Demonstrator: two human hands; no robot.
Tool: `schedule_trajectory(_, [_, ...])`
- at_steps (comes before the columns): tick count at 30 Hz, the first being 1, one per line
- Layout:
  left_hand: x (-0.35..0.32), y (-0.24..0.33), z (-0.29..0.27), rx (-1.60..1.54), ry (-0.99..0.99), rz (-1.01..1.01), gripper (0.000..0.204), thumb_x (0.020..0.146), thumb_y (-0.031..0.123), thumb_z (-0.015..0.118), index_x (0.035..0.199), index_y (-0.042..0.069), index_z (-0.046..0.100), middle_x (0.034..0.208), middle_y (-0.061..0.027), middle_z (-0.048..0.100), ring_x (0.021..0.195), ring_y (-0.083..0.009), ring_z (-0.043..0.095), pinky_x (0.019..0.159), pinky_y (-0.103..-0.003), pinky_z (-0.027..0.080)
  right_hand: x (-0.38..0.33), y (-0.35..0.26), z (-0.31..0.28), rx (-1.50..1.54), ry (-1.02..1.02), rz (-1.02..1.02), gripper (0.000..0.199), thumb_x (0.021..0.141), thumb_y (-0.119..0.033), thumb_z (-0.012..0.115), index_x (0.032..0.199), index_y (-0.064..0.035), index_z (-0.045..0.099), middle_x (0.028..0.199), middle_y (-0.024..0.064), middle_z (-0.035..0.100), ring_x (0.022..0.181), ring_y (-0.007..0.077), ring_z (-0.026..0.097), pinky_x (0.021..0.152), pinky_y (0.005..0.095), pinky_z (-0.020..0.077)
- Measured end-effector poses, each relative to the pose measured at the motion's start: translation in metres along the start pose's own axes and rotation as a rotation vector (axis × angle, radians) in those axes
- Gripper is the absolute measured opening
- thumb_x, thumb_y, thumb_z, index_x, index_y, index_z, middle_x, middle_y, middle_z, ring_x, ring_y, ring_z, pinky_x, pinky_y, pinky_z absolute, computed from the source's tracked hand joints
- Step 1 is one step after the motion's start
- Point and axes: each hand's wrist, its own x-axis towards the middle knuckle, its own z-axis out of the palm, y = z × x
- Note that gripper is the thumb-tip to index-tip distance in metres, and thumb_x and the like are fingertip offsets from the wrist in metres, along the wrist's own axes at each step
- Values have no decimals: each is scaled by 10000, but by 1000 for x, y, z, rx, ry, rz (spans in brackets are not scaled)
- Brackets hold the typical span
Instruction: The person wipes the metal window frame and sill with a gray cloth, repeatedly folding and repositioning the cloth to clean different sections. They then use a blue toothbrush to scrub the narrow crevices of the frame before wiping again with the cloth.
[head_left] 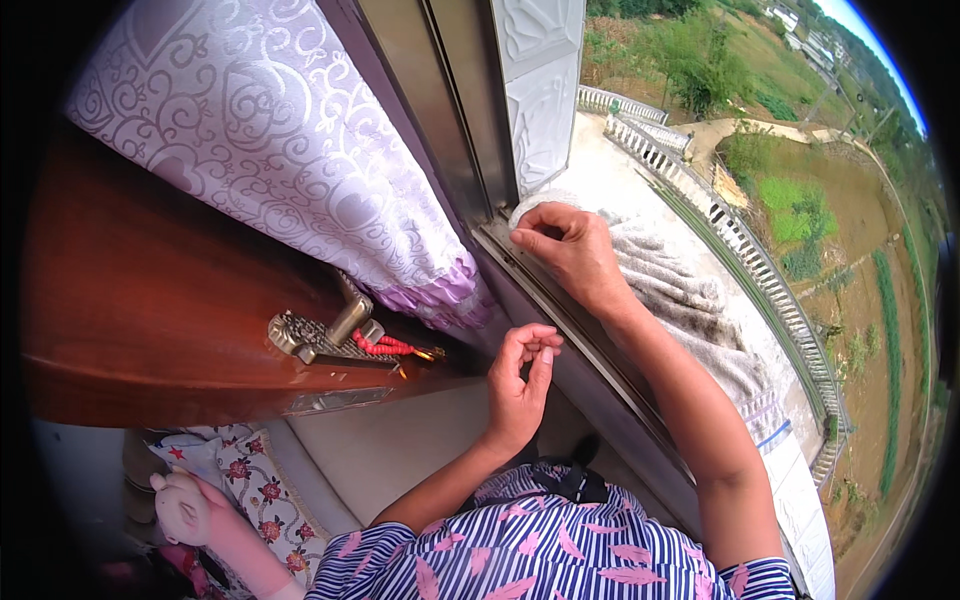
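My right hand (572,252) reaches over the sliding window's track (550,285), near the foot of the metal window frame (440,80). Its thumb and fingers are closed in a pinch; what they hold, if anything, is too small to make out. Beside and beneath it, a grey-white towel (670,270) lies rumpled on the outer ledge, with dark smudges on it. Lower down, on the room side of the track, my left hand (518,385) is raised with its fingers curled and the thumb close to the fingertips. Nothing shows in it.
A lilac patterned curtain (290,130) hangs at the left beside a brown wooden door (150,290). Red beads (380,344) dangle from the door handle (350,310). A pink plush toy (215,525) and a flowered cushion (270,480) lie at lower left. Outside runs a white balustrade (740,235).
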Motion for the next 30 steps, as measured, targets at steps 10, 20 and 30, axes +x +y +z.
schedule_trajectory(10, [33,0,-26,-26,165,-20,177,981,32,482,1152,-7,506,1008,-84,608,866,-114,574,822,-260,488,0,10,3,-637,-212,-476,283,742,-98,612,1000,-121,726,904,70,578,910,247,557,775,350,461])
schedule_trajectory(20, [54,12,-25,71,192,6,145,979,29,483,1109,-15,531,973,-80,621,848,-111,584,796,-252,489,13,6,17,-627,-169,-381,194,708,-102,631,886,-76,703,842,110,583,859,306,610,761,419,476])
schedule_trajectory(30, [69,25,-29,103,198,61,159,981,46,483,1124,-5,530,1013,-80,622,856,-103,573,793,-250,481,8,15,17,-632,-138,-407,89,757,-134,656,793,-53,653,817,114,583,779,305,613,719,396,478])
